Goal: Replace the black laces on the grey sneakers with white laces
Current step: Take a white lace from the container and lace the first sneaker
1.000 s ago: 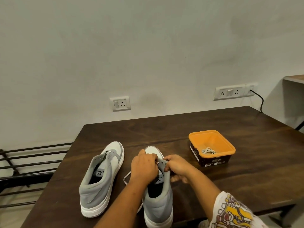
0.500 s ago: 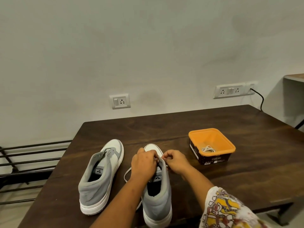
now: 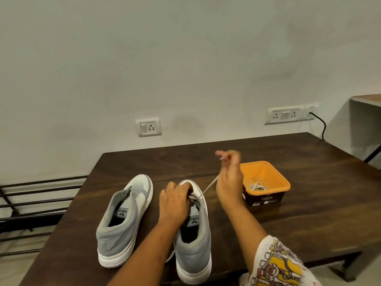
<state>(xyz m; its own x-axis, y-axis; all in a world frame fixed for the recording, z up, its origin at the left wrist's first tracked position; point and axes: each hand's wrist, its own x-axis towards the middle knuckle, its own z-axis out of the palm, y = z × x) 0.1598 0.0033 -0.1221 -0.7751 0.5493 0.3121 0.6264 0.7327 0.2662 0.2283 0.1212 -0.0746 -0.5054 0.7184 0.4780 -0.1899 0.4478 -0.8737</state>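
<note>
Our left hand (image 3: 175,201) grips the shoe (image 3: 193,250) at its eyelets. Our right hand (image 3: 228,174), just right of the shoe, pinches the lace (image 3: 209,187) taut. A tub (image 3: 268,174) sits farther right.

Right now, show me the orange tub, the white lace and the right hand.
orange tub (image 3: 276,174): head view, right inner wall.
white lace (image 3: 209,187): head view, taut stretch.
right hand (image 3: 229,178): head view, mid hand.
</note>
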